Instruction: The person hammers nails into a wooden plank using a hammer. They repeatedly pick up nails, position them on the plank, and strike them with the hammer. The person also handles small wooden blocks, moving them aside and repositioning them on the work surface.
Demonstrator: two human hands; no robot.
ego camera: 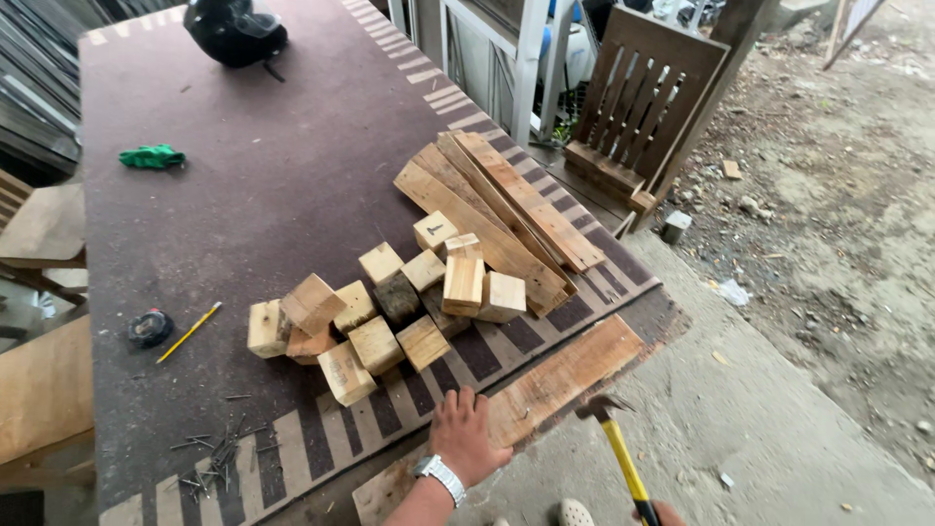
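Note:
My left hand [466,435], with a watch on the wrist, presses flat on a long wooden plank [560,375] that lies along the near edge of the worktable [263,185]. My right hand [654,513] is barely visible at the bottom edge. It grips the yellow handle of a claw hammer [614,443], whose metal head hovers just off the plank's right side. A pile of several short wooden blocks [390,302] lies beyond my left hand. Behind the blocks, several longer planks [497,214] are stacked at an angle.
Loose nails [219,453] lie scattered near the table's front left. A yellow pencil [190,331] and a black tape measure [149,327] rest at the left. A green cloth [152,156] and a black helmet [234,31] sit further back. A wooden pallet piece [638,107] leans beyond the table; concrete and dirt ground lies right.

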